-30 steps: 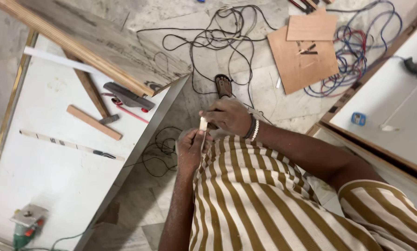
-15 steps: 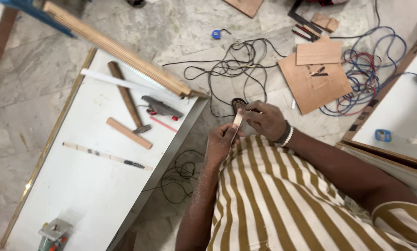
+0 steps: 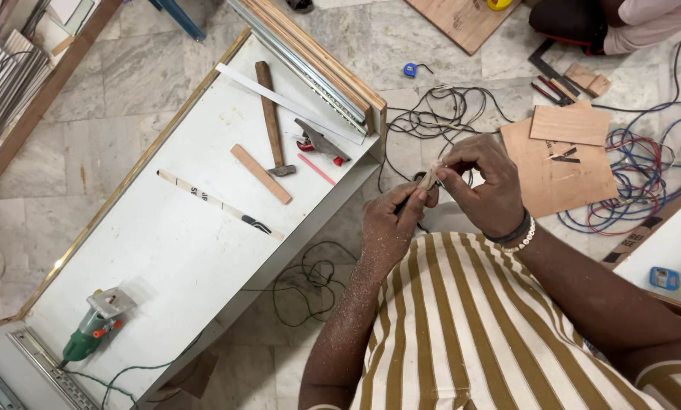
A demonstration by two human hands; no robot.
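Note:
My left hand (image 3: 390, 228) and my right hand (image 3: 483, 186) meet in front of my striped shirt, both pinching a small pale strip of wood (image 3: 429, 179). The right hand's fingertips grip its upper end and the left hand's fingers close on its lower end, with a dark pencil-like tip showing below. Sawdust speckles my left forearm. The right wrist wears a dark band and a beaded bracelet (image 3: 519, 238).
A white board (image 3: 165, 250) lies to the left with a hammer (image 3: 270, 118), a wood block (image 3: 260, 173), a clamp tool (image 3: 319, 142), a flat ruler strip (image 3: 217, 203) and a green power tool (image 3: 90, 330). Tangled cables (image 3: 431, 114), plywood pieces (image 3: 557, 159) and another person's legs (image 3: 614, 23) are beyond.
The view has swung so the white board and floor shifted right and down in frame. My hands stay together on the small strip, now held a little farther from my chest.

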